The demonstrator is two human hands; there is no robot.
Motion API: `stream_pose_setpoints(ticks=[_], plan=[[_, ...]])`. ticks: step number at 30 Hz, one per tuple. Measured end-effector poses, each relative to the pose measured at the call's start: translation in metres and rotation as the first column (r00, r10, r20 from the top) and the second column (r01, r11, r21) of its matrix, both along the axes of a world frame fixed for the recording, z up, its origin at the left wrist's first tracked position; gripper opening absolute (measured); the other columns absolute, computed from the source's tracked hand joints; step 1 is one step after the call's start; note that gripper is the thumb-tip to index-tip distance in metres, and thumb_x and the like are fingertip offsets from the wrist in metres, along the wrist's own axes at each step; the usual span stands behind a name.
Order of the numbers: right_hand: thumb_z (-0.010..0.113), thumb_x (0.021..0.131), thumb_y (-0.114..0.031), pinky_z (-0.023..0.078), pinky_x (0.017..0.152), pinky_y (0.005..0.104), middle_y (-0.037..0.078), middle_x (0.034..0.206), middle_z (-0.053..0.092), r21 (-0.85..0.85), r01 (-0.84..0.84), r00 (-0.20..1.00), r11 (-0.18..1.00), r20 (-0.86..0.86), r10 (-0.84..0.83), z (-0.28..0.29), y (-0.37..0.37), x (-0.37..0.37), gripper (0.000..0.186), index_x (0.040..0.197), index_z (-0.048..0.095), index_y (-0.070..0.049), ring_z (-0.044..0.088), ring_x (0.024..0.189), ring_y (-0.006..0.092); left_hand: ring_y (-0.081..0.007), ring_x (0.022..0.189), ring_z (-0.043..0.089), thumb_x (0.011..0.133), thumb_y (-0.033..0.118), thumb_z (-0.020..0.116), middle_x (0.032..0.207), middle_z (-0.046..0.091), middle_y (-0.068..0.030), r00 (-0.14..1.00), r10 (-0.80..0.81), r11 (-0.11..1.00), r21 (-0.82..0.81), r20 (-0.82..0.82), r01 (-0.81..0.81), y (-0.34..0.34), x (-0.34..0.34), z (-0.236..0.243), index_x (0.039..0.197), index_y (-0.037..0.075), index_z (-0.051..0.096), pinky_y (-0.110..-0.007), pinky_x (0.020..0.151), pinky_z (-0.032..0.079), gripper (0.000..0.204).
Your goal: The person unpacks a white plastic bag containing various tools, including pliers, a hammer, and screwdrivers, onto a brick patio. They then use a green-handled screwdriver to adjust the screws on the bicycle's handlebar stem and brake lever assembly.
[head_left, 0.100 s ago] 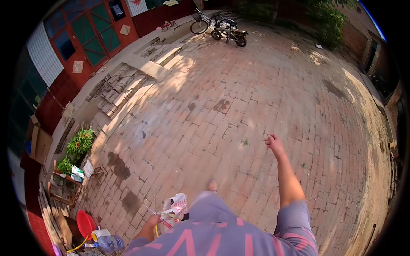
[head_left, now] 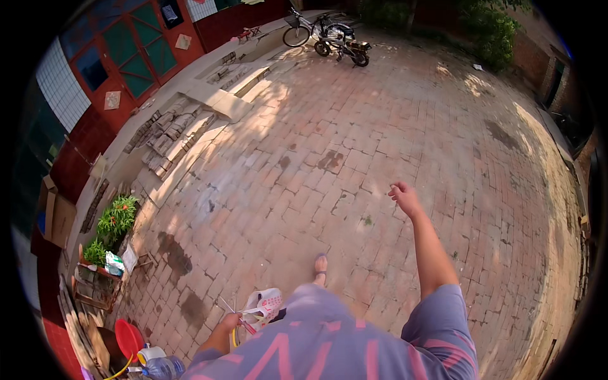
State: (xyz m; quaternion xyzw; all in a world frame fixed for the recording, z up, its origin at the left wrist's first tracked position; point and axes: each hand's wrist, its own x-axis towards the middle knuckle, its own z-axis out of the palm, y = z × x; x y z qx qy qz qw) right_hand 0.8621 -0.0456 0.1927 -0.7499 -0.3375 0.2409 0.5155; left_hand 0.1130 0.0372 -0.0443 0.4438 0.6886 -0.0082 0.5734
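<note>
White bag (head_left: 271, 297) hung beside our left hand (head_left: 229, 322), closed round something slender (head_left: 227, 304), probably to clear our stride. Our empty right hand (head_left: 405, 197) was half-open.

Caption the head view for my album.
Brick courtyard: left hand holding thin items by a white patterned bag, right hand outstretched.

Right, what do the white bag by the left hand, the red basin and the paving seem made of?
White bag: perhaps smooth plastic or cloth; it looks thin. Red basin: likely smooth plastic, evenly coloured. Paving: probably matt brick, reddish jointed blocks.
</note>
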Motion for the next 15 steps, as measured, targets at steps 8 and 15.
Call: stream_pose_setpoints(ticks=[8, 15], plan=[[0.047, 0.093, -0.026, 0.05, 0.054, 0.0374, 0.017, 0.091, 0.066, -0.795, 0.466, 0.295, 0.388, -0.274, -0.915, -0.25, -0.165, 0.126, 0.034, 0.122, 0.05, -0.008, 0.06, 0.065, 0.0245, -0.0229, 0.067, 0.059, 0.087, 0.024, 0.054, 0.075, 0.063, -0.0122, 0.986, -0.154, 0.959, -0.25, -0.065, 0.133, 0.272, 0.249, -0.023, 0.084, -0.002, 0.064, -0.037, 0.06, 0.047, 0.028], [0.043, 0.094, -0.024, 0.049, 0.055, 0.0372, 0.014, 0.094, 0.063, -0.944, 0.331, -0.368, 0.013, -0.142, -0.919, -0.236, -0.137, 0.165, 0.031, 0.12, 0.05, -0.009, 0.06, 0.072, 0.0253, -0.0222, 0.066, 0.059, 0.087, 0.022, 0.055, 0.074, 0.062, -0.012, 0.983, -0.146, 0.961, -0.253, -0.109, 0.115, 0.485, 0.408, -0.06, 0.083, -0.002, 0.063, -0.037, 0.058, 0.047, 0.026]])
